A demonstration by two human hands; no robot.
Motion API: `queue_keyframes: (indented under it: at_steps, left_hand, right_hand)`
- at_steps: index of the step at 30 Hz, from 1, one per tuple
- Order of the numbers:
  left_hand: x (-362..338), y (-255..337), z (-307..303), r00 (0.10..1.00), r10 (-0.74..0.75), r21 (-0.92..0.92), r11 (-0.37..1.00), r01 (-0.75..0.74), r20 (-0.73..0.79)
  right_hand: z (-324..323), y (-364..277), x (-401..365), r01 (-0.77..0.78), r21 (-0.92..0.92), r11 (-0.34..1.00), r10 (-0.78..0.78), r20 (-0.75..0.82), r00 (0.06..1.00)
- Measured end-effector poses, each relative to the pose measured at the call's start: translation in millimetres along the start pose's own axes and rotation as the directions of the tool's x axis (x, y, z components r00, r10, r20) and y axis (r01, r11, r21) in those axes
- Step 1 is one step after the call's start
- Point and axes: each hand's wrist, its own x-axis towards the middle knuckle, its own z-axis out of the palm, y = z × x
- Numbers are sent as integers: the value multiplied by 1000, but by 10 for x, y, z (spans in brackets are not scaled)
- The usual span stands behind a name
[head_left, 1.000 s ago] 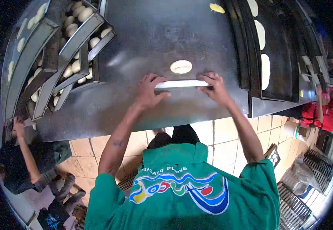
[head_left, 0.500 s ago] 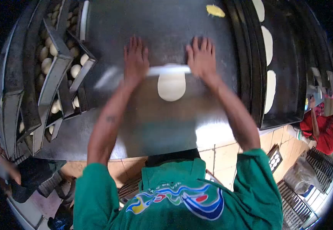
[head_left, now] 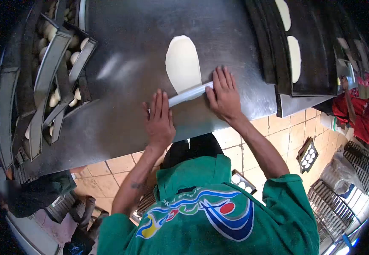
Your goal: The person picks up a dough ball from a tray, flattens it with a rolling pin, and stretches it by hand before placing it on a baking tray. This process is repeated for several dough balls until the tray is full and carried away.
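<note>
A white rolling pin [head_left: 188, 94] lies slanted across the near end of a long, flat oval of pale dough [head_left: 183, 61] on the dark metal table [head_left: 121, 102]. On the pin's left end rests my left hand [head_left: 159, 121], its fingers stretched forward. My right hand [head_left: 225, 94] lies over the right end, fingers extended and thumb near the pin. Both palms are flat rather than wrapped round the pin. The dough's far end is narrow and rounded.
Stacked metal trays with round dough balls [head_left: 75, 57] stand at the left. At the right, a dark tray [head_left: 314, 51] holds flat dough pieces. A person in red [head_left: 360, 117] is at the far right; another person in dark clothing [head_left: 44, 193] is at the lower left.
Both hands and the pin have come closer to my body, and the pin has tilted. The dough is now longer and stretches beyond the pin. The yellow piece is no longer in view.
</note>
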Motion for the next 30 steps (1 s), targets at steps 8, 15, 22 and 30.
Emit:
queue_keyframes:
  at_steps: [8, 15, 22, 30]
  left_hand:
    - [719, -462, -22, 999, -36, 19, 999, 37, -33]
    - [3038, -1042, 450, 920, -185, -75, 983, 169, -344]
    - [2392, -1028, 496, 979, -138, -180, 977, 110, -150]
    - [-55, -127, -68, 992, 25, 13, 1000, -27, 121]
  right_hand:
    - [33, 192, 459, -100, 194, 976, 100, 11, 995]
    - [406, 736, 2289, -359, 118, 926, 377, -377, 846]
    - [439, 510, 1871, -288, 37, 957, 288, -254, 923]
    - [0, -201, -318, -77, 107, 991, 85, -77, 993]
